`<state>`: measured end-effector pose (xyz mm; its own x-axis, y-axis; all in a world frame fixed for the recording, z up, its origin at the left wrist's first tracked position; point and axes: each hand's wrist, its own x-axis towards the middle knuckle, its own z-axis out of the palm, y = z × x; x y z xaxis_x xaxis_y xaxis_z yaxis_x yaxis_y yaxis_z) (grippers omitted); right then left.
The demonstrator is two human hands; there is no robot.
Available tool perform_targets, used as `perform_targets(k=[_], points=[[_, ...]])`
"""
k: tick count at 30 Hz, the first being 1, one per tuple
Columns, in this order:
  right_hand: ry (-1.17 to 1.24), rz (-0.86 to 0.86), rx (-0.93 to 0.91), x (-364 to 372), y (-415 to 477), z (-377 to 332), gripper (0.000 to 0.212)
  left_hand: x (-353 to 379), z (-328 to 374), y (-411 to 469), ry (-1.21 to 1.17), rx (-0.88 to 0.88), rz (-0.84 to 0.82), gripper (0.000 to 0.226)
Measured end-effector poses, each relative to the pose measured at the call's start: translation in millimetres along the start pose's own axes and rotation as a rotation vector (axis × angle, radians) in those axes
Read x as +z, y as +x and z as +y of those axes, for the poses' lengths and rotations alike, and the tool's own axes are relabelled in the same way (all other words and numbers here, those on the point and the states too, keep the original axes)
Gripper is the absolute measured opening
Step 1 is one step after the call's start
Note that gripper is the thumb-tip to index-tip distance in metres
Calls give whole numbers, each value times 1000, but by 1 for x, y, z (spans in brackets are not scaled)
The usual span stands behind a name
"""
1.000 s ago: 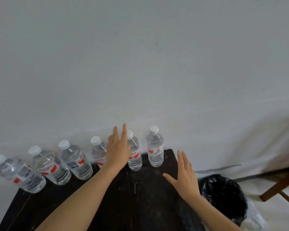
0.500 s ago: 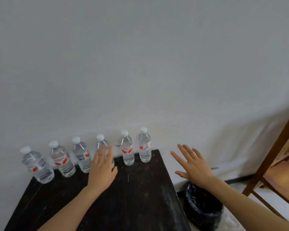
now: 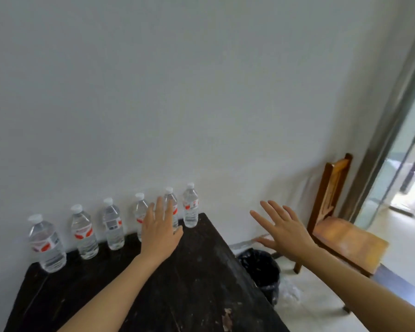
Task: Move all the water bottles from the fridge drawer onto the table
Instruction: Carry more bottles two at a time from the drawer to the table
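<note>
Six water bottles [image 3: 113, 224] stand upright in a row along the back edge of a dark, scuffed table [image 3: 189, 295], close against a white wall [image 3: 177, 92], each with a white cap and a red-and-white label. The leftmost bottle [image 3: 47, 245] stands near the table's left corner and the rightmost bottle [image 3: 190, 207] near its right corner. A person's left hand [image 3: 159, 230] is stretched out over the table with fingers straight and together, holding nothing; it overlaps the fourth and fifth bottles from the left in the head view, and whether it touches them cannot be told. The right hand [image 3: 283, 230] is held out past the table's right edge, fingers spread and empty, above a bin [image 3: 261, 267] lined with a black bag on the floor. A wooden chair [image 3: 345, 238] stands against the wall further right, beside a glass door [image 3: 403, 164].
</note>
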<state>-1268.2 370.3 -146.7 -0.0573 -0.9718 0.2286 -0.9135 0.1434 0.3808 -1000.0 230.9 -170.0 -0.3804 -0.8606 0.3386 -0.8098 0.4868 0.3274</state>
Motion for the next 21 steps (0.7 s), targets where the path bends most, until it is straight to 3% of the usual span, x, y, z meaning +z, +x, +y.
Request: perform_targets(k=[3, 7, 12, 19, 21], points=[[-55, -4, 116, -31, -62, -16, 63, -18, 18, -30, -85, 144, 22, 73], [-90, -2, 265, -72, -161, -30, 59, -36, 65, -73, -180, 319, -66, 72], [-209, -14, 444, -128, -291, -23, 81, -49, 149, -135, -321, 605, -103, 72], [-340, -118, 790, -195, -494, -51, 62, -57, 281, -262, -456, 1036, -188, 74], [-380, -113, 876, -215, -558, -67, 66, -74, 312, -312, -498, 1109, -216, 70]])
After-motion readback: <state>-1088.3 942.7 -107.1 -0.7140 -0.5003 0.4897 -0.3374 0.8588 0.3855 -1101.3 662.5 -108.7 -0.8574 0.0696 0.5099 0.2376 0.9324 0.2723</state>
